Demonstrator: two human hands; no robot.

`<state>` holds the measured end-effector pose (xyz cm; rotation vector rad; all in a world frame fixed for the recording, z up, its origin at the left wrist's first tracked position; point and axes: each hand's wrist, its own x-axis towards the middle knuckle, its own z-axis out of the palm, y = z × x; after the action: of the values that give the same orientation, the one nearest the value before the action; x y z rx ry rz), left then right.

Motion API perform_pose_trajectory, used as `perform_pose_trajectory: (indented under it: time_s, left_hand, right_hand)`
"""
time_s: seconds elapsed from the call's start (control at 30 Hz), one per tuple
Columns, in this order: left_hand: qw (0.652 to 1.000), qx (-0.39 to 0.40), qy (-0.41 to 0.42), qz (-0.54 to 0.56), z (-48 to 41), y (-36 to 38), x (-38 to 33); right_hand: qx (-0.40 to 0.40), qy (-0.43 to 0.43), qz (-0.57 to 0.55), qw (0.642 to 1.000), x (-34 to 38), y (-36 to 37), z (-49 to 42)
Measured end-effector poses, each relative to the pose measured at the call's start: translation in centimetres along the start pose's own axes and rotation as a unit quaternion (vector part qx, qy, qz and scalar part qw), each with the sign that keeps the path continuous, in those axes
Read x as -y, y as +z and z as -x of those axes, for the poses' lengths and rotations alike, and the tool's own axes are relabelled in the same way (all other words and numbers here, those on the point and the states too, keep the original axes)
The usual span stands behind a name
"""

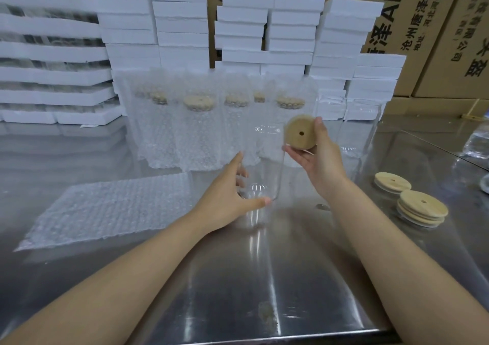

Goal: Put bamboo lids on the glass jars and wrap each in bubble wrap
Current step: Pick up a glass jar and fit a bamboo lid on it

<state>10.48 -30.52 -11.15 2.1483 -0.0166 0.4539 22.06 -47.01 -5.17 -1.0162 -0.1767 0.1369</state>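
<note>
A tall clear glass jar [267, 159] stands upright on the steel table, its mouth uncovered. My left hand [230, 194] grips it near the base. My right hand [317, 156] holds a round bamboo lid [300, 132] with a small hole, tilted, just right of the jar's rim and apart from it. A flat bubble wrap sheet [111, 207] lies to the left. Behind stand several lidded jars in bubble wrap [195, 133]. Spare bamboo lids [420, 208] are stacked at the right, with another lid [392, 182] behind them.
More bare glass jars [360, 127] stand at the back right. White foam trays [182, 24] are piled along the back, with cardboard cartons [428, 27] behind them. The table's front edge [264, 340] runs below my forearms.
</note>
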Motion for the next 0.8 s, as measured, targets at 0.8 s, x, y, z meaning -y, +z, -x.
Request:
perform_pose_trajectory:
  time_s: [0.8]
  left_hand:
    - [0.997, 0.064, 0.028, 0.033, 0.2, 0.6, -0.5]
  right_hand:
    - [0.155, -0.234, 0.225, 0.933, 0.7, 2.6, 4.2]
